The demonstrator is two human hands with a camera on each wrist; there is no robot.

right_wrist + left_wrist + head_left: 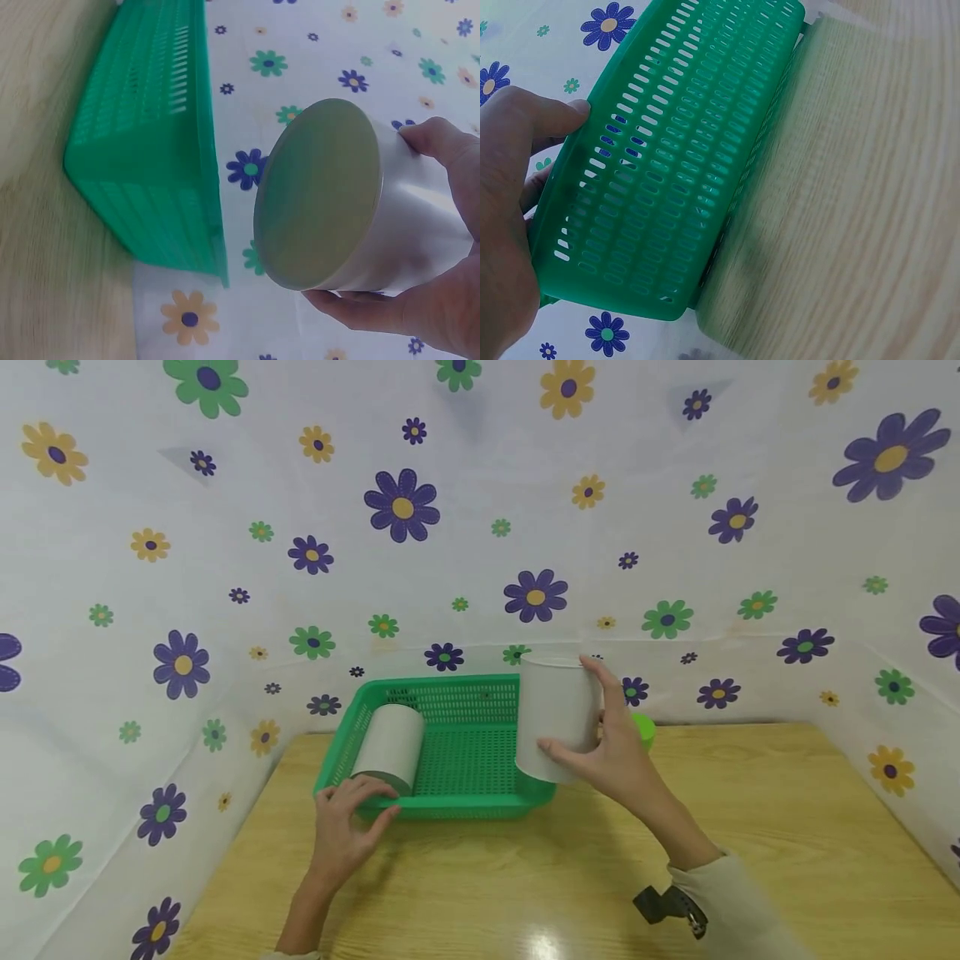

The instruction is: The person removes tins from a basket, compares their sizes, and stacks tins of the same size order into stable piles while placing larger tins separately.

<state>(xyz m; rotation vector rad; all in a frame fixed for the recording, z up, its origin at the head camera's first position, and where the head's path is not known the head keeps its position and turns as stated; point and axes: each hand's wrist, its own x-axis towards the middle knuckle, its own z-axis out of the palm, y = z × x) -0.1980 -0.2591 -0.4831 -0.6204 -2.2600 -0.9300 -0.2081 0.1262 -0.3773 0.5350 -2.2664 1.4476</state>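
A green plastic basket with slotted walls stands on the table. Inside it, at the left end, a white cylinder lies on its side. My left hand grips the basket's near rim by the left corner; in the left wrist view the thumb lies over the rim. Up above the basket's right end, my right hand holds a second white cylinder, nearly upright, between thumb and fingers. Its pale, flat lower end shows in the right wrist view, apart from the basket wall.
Behind my right hand a bright lime-green object shows only partly. The wooden table meets a white cloth printed with flowers at the back and sides. A dark strap with a buckle hangs at the right sleeve.
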